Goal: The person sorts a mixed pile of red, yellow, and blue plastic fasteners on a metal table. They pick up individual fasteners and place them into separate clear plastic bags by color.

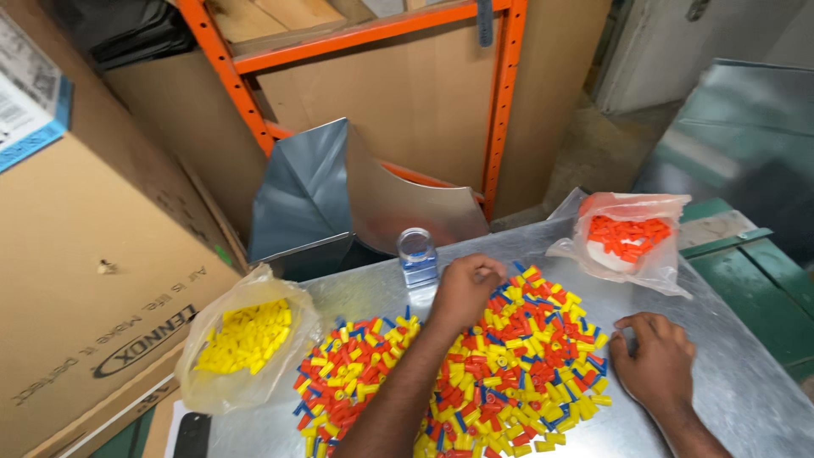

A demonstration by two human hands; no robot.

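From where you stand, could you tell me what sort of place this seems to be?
Probably a workshop storeroom or stockroom: an orange steel shelving rack, large brown cardboard boxes, bent sheet-metal pieces, and a metal-topped bench heaped with small yellow, red and blue plastic caps.

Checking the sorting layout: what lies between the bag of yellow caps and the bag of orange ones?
In the head view, the mixed pile of caps, a clear bottle and the left hand lie between them.

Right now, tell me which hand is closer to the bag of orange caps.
Right. The right hand rests on the table below the bag of orange caps; the left hand sits farther away, by the bottle.
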